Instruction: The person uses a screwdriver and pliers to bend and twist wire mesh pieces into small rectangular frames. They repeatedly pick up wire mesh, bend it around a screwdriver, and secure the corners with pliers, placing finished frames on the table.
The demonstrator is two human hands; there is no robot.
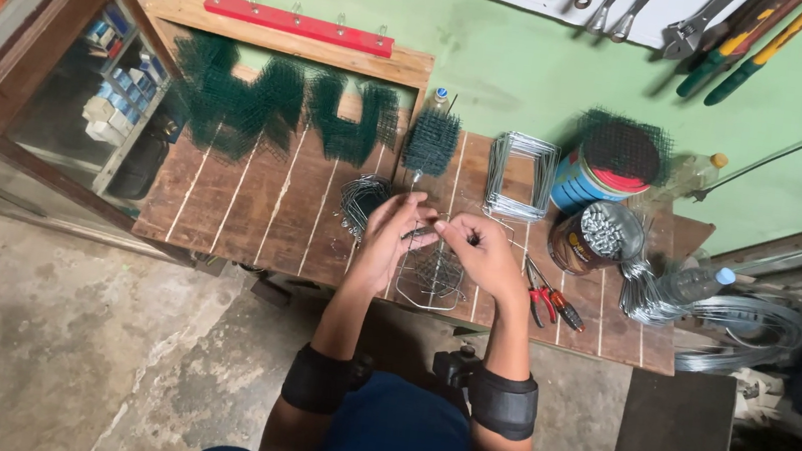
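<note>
My left hand point(390, 234) and my right hand point(481, 250) meet above a wooden workbench point(252, 209), fingertips pinched together on a thin piece of wire point(440, 222) between them. Just below the hands lies a small wire cage frame with mesh point(429, 279). A coil of dark mesh point(361, 201) sits left of my left hand. Red-handled pliers point(545, 300) lie right of my right hand.
Green mesh pieces point(274, 105) line the bench's back, with a rolled mesh piece point(429, 140), bent wire frames point(521, 174), tins point(601, 168), plastic bottles point(696, 282) and wire coils point(741, 330). Tools hang on the green wall point(725, 31). A glass cabinet point(57, 65) stands left.
</note>
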